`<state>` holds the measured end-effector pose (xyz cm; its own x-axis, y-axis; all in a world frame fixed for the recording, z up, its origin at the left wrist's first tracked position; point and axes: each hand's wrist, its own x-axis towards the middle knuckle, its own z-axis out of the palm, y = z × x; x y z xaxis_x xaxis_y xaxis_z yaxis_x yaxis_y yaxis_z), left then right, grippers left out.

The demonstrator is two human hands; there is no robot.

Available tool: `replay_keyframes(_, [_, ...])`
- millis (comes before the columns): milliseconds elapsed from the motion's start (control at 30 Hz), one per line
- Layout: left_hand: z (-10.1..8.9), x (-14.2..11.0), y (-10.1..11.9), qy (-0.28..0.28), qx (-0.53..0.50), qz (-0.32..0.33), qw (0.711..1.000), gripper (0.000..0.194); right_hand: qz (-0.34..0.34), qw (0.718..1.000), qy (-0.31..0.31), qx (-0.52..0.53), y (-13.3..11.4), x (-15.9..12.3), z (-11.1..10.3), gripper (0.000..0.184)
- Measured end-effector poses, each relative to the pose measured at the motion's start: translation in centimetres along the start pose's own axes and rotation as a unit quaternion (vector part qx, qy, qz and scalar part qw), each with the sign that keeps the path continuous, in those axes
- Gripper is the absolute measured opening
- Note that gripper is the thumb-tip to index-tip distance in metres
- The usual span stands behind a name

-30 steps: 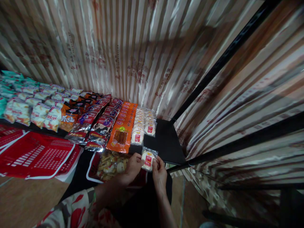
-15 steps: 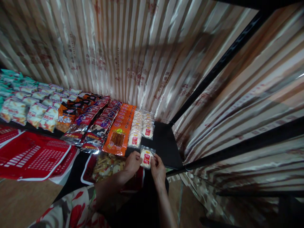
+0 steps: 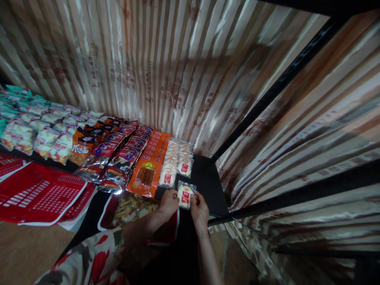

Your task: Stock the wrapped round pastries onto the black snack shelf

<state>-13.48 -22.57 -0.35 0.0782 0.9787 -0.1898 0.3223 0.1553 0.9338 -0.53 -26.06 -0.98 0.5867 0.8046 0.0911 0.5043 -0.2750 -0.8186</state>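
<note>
Between my two hands is a clear packet with a round white cake and a red label (image 3: 185,196), held upright near the front edge of the black shelf (image 3: 207,180). My left hand (image 3: 170,202) pinches its left side, and my right hand (image 3: 198,208) pinches its right side. Just behind it stand two rows of the same white cake packets (image 3: 168,176), overlapping one another. Left of those rows lie orange snack packets (image 3: 144,174) with a window showing brown sticks. Below my left forearm, a red basket (image 3: 102,219) holds several wrapped snacks (image 3: 135,209).
Dark red snack bags (image 3: 120,164), orange-and-black bags (image 3: 79,146), white bags (image 3: 61,148) and green bags (image 3: 14,97) fill the shelf leftward. Another red basket (image 3: 50,194) stands at lower left. A striped curtain (image 3: 178,71) hangs behind, and a black post (image 3: 267,93) rises at the right.
The held cake packet and both hands have shifted slightly to the right and up in the view. Both hands keep their grip; the rows on the shelf look the same.
</note>
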Motion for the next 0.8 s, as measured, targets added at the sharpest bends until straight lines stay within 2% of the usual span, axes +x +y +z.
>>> replay_keyframes(233, [0.2, 0.3, 0.6, -0.032, -0.038, -0.017, 0.999, 0.017, 0.009, 1.000, 0.014, 0.008, 0.2, 0.8, 0.3, 0.055])
replay_keyframes(400, [0.5, 0.5, 0.8, -0.029, -0.068, -0.023, 0.997, 0.017, 0.003, 1.000, 0.003, 0.017, 0.1, 1.5, 0.2, 0.051])
replay_keyframes(633, [1.3, 0.9, 1.0, -0.018, -0.058, -0.044, 0.997, 0.031, 0.020, 0.999, -0.009, 0.031, 0.1, 2.8, 0.6, 0.050])
replay_keyframes(800, [1.4, 1.0, 1.7, -0.032, -0.003, -0.022, 0.999, 0.041, 0.015, 0.999, 0.015, 0.032, 0.1, 3.9, 1.1, 0.044])
